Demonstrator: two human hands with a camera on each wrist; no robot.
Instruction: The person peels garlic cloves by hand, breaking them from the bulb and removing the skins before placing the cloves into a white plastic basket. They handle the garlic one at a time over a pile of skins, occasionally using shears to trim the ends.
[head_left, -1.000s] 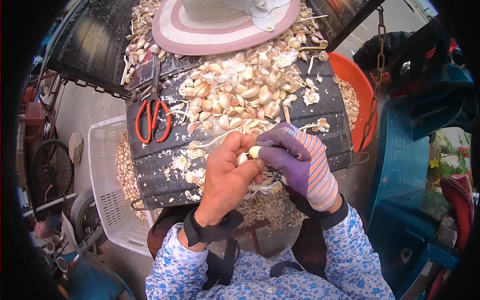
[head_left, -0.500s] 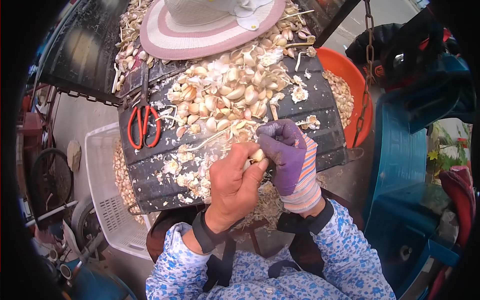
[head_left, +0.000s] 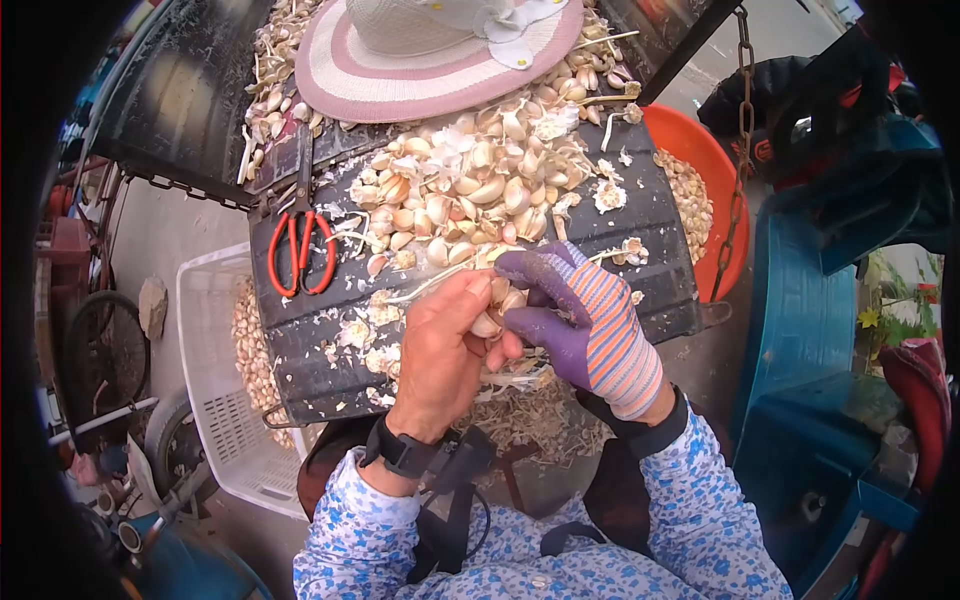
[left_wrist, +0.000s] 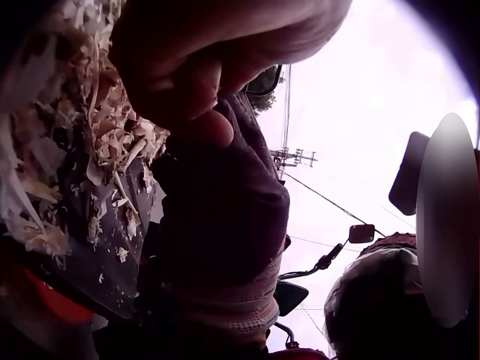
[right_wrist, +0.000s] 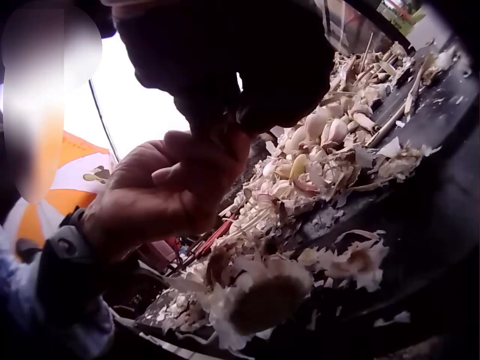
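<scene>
My bare left hand [head_left: 440,345] holds a small clump of garlic cloves [head_left: 487,326] between its thumb and fingers, over the near edge of the black ridged panel [head_left: 655,300]. Facing it, my right hand [head_left: 590,325] wears a purple glove with a striped cuff; its thumb and forefinger pinch the same garlic from the other side. Just beyond both hands lies a heap of loose garlic cloves [head_left: 480,185] mixed with papery skins. In the right wrist view the bare left hand [right_wrist: 172,187] shows under the dark glove, with the garlic between them hidden.
Red-handled scissors [head_left: 300,252] lie on the panel's left. A pink-and-white sun hat [head_left: 430,75] rests behind the heap. A white plastic crate [head_left: 215,370] with cloves stands at left, an orange basin [head_left: 725,190] of cloves at right behind a hanging chain [head_left: 742,130]. Peelings [head_left: 530,420] lie below.
The pale clove at the fingertips earlier no longer shows there; a clump of cloves is now in the left hand. The gloved fingers drew back curled, then returned to the garlic.
</scene>
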